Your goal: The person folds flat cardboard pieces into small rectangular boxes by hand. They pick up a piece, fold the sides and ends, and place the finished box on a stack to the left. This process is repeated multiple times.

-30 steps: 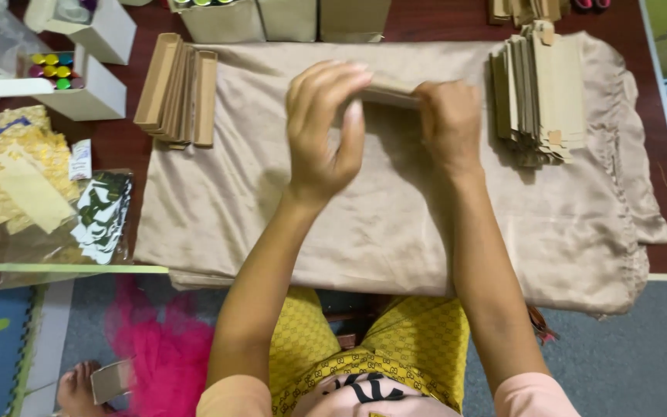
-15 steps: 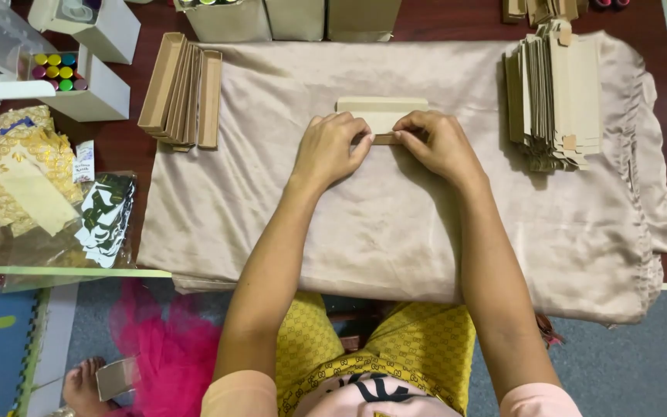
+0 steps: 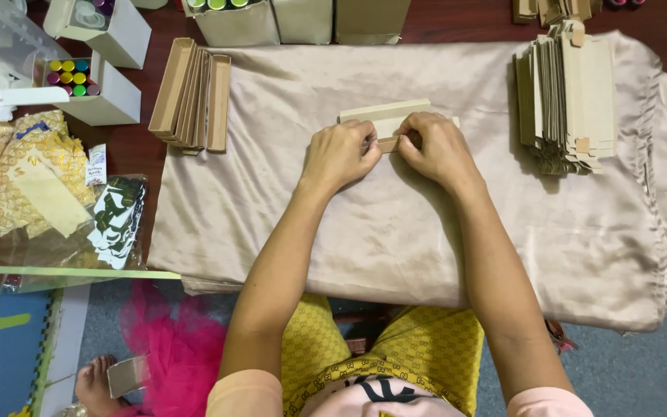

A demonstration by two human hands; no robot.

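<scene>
A long flat cardboard box (image 3: 384,116) lies on the beige satin cloth (image 3: 395,232) at the middle of the table. My left hand (image 3: 341,154) and my right hand (image 3: 435,148) press on its near edge, fingers curled, pinching a flap between them. A row of folded long boxes (image 3: 193,96) stands on edge at the cloth's far left. A tall stack of flat unfolded cardboard blanks (image 3: 569,96) sits at the far right.
White open boxes holding small coloured bottles (image 3: 71,77) stand at the far left. Gold patterned fabric pieces (image 3: 17,174) and a clear bag (image 3: 113,224) lie below them. Tan cartons (image 3: 303,19) line the far edge. A pink tulle item (image 3: 171,347) lies on the floor.
A second ago both hands held the box raised above the cloth. They have lowered it flat onto the cloth and now press together at its near edge.
</scene>
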